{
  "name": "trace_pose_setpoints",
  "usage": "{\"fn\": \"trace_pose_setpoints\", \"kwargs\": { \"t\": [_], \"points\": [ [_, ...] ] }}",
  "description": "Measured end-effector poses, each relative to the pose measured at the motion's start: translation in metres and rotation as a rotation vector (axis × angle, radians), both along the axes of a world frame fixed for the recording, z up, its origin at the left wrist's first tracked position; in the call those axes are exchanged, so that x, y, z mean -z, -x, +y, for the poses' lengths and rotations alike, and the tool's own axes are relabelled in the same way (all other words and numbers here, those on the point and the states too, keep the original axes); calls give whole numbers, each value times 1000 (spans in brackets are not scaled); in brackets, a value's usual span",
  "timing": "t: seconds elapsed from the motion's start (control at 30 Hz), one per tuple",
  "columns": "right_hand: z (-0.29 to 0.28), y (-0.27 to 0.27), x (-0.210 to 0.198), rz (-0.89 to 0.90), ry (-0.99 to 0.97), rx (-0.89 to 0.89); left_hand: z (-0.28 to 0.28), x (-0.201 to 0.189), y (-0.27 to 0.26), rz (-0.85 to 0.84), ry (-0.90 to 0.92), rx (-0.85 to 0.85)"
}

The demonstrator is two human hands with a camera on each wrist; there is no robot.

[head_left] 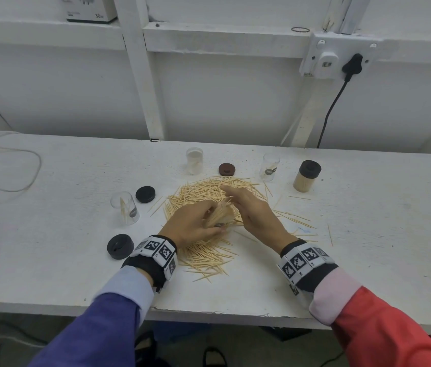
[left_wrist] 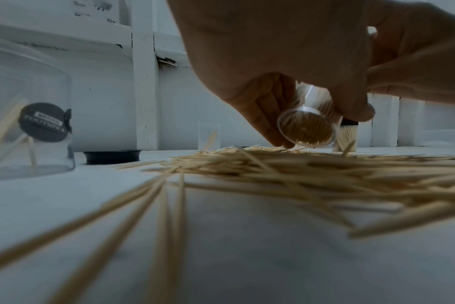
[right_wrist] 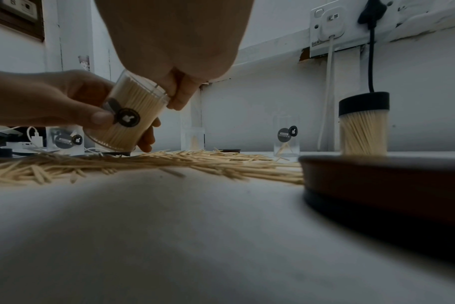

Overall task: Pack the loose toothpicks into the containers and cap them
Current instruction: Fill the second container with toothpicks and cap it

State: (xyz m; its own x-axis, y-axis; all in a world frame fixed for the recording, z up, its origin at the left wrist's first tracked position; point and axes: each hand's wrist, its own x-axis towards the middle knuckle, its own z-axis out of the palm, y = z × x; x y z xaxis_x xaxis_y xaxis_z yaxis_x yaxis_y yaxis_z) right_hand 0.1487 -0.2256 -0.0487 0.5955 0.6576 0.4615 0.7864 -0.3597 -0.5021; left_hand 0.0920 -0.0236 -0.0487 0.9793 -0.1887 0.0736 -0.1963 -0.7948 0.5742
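A clear container (right_wrist: 127,115) packed with toothpicks is held tilted above the loose toothpick pile (head_left: 209,207) on the white table (head_left: 368,234); it is gripped by the left hand (head_left: 193,223), whose thumb and fingers are curled round its wall. The right hand (head_left: 251,207) is laid against the container's open end, its fingers (right_wrist: 179,90) bent over the rim and touching the toothpick tips. Three more clear containers are stood upright on the table, each with only a few toothpicks inside: one at the left (head_left: 125,207), one behind the pile (head_left: 194,160) and one at the right (head_left: 270,166). A full container capped in black (head_left: 306,176) is stood at the far right. Loose caps are seen on the table: two black ones (head_left: 145,194) (head_left: 120,246) at the left and a brown one (head_left: 227,169) behind the pile.
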Motion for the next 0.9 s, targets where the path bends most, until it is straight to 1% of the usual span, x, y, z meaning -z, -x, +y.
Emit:
{"fn": "trace_pose_setpoints", "kwargs": {
  "t": [0.1,0.13,0.2,0.27,0.33,0.4,0.47,0.7,0.77,0.9],
  "points": [
    [-1,1,-2,113,32,-39,-1,0,1,9,-1,-33],
    [-1,1,-3,118,40,-15,0,1,1,7,-2,-47],
    [-2,-1,1,39,87,97,2,3,0,-4,-5,-84],
    [-3,-6,6,-50,201,221,3,1,0,-29,-7,-151],
    [-4,-9,9,-24,389,318,4,-2,0,-62,-5,-228],
    [-4,-11,11,43,564,349,3,-3,1,-73,14,-268],
    [-3,-11,10,55,632,340,3,-3,2,-63,10,-276],
    [-3,-12,9,-23,627,357,4,-3,0,-41,-75,-259],
    [-3,-11,9,-36,582,360,4,-2,-1,-49,-86,-265],
    [-4,-9,6,1,474,413,5,-3,-1,-63,-110,-310]
  ]
}}
